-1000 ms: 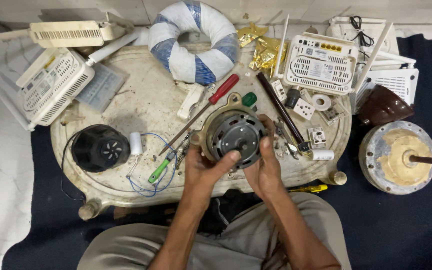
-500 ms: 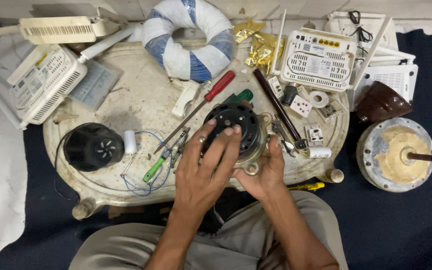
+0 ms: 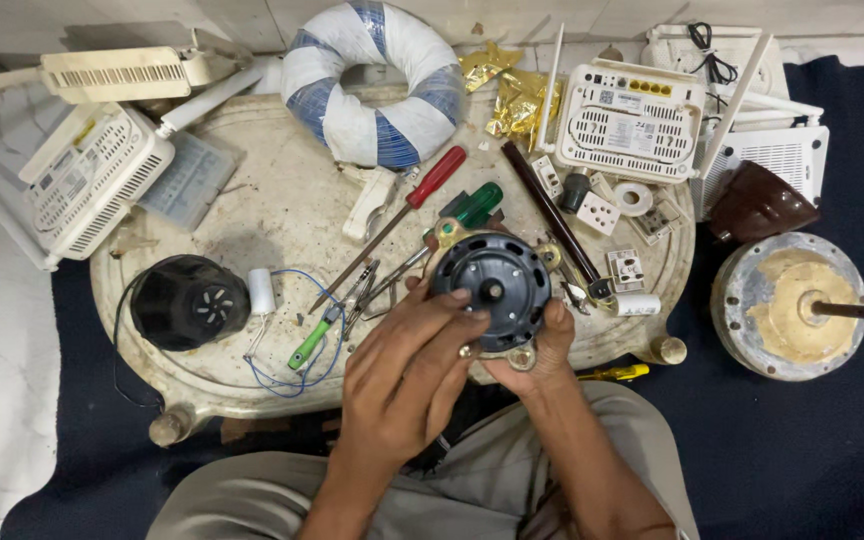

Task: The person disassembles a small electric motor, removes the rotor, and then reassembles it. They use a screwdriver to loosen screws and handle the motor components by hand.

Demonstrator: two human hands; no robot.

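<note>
Right now both hands are on a round black motor (image 3: 492, 290) held just above the near edge of the low, stained white worktop (image 3: 272, 215). The right hand (image 3: 542, 345) cups the motor from beneath, thumb up along its right side, gripping it. The left hand (image 3: 407, 365) lies across its lower left face, fingertips (image 3: 462, 297) pressing on the black end cover close to the small central shaft; it is grasping the housing, not clenched. Brass-coloured mounting lugs stick out at the motor's top and bottom.

Just behind the motor lie a green-handled screwdriver (image 3: 472, 205) and a red-handled screwdriver (image 3: 422, 190), both slanting across the worktop. To the left sits a second black motor part (image 3: 187, 300) with a white capacitor (image 3: 262, 292) and loose blue wire (image 3: 292, 375) beside it. A blue-and-white wrapped ring (image 3: 372, 80) rests at the far edge.

As for containers: a clear plastic compartment box (image 3: 187, 180) lies at the left, its contents too faint to tell. On the floor at the right, a round metal housing (image 3: 787, 305) holds a yellowish mass with a dark rod standing out of it. White routers (image 3: 632, 120) and wall sockets (image 3: 602, 212) crowd the right side of the worktop.
</note>
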